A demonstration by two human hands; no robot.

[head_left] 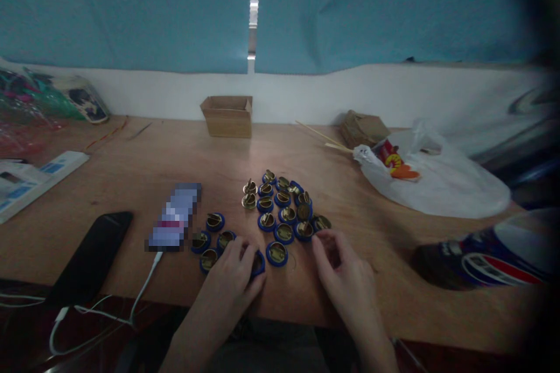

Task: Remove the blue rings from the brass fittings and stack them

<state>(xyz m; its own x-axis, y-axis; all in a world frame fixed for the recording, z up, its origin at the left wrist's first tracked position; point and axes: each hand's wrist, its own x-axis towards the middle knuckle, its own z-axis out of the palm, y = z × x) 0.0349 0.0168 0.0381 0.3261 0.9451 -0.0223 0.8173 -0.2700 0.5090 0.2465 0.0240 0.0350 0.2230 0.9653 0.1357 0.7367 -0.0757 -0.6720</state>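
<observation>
A cluster of round blue-rimmed badges (287,214) with brass-coloured, pin-like backs lies face down on the table. Several more badges (214,221) form a smaller group at left. My left hand (234,274) rests among these, its fingers curled and its thumb around one blue badge (259,263), partly covered by the hand. At the cluster's right edge, the thumb and forefinger of my right hand (343,271) come together against another badge (322,222); the fingertips partly hide the contact. Two loose brass-coloured backs (249,201) without blue rims sit left of the cluster.
Left are a charging phone with a blurred screen (175,215), a black phone (91,256) and a power strip (44,183). An open cardboard box (228,119) stands at the back. A white plastic bag (455,180) and a Pepsi bottle (481,256) lie right.
</observation>
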